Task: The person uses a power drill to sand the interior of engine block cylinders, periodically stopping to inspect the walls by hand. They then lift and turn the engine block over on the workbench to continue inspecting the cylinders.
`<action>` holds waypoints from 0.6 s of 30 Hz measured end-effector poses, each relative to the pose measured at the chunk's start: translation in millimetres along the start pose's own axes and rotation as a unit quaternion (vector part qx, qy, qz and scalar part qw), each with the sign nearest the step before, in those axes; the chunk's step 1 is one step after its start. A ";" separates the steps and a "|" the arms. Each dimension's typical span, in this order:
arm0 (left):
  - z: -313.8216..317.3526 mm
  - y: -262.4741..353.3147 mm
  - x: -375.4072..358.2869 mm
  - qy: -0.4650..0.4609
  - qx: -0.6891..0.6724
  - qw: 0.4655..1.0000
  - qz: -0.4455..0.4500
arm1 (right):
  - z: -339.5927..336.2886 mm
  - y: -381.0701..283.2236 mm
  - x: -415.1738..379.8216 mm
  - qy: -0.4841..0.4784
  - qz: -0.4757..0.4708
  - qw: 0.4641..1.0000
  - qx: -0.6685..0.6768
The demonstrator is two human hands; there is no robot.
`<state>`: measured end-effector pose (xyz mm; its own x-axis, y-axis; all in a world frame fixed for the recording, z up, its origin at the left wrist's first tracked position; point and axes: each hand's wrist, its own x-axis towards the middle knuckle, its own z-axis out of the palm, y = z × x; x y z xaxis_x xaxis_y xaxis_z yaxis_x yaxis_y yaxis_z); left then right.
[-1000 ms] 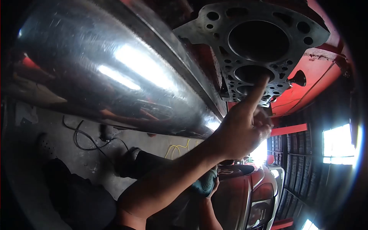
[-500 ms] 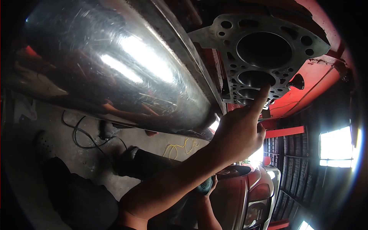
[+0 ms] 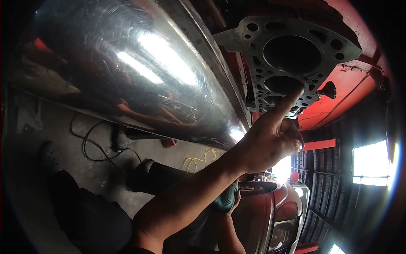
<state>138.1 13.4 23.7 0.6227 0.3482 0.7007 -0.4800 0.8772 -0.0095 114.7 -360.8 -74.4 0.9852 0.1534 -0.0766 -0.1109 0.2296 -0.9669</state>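
Note:
My left hand (image 3: 268, 144) reaches up with its index finger stretched out and the other fingers curled, nothing in its grasp. The fingertip overlaps the right rim of the second bore in a grey metal engine block (image 3: 253, 44). Its flat face shows a row of round cylinder bores with smaller holes around them. Below my left forearm, my right hand (image 3: 237, 202) has its fingers around a green vented power tool (image 3: 226, 198), largely hidden behind that forearm.
A large shiny metal cylinder (image 3: 105, 76) fills the upper left. A dark trumpet-shaped part (image 3: 329, 89) is by the red panel (image 3: 353, 86). Black cable (image 3: 86, 142) and yellow cord (image 3: 188, 163) lie on the concrete floor. A car (image 3: 253, 220) stands behind. The scene appears turned sideways.
My left hand has rolled over, showing more of its curled fingers, and its fingertip has shifted slightly right and up at the bore. The green power tool has shifted slightly down.

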 end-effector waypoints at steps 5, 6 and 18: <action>1.1 5.0 5.6 0.023 0.039 0.999 -0.024 | 7.4 0.5 -0.1 -0.003 -0.002 1.000 0.000; 0.9 3.6 7.1 0.024 0.058 0.998 -0.024 | 5.9 0.8 -1.7 0.001 -0.005 1.000 -0.002; 7.1 6.9 -0.3 0.036 0.130 0.990 -0.030 | 12.8 1.0 -0.1 0.008 -0.029 1.000 0.005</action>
<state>130.2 16.9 28.5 0.6924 0.3293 0.6420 -0.5786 0.7850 0.2213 112.8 -348.3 -72.3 0.9920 0.1238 -0.0236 -0.0540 0.2481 -0.9672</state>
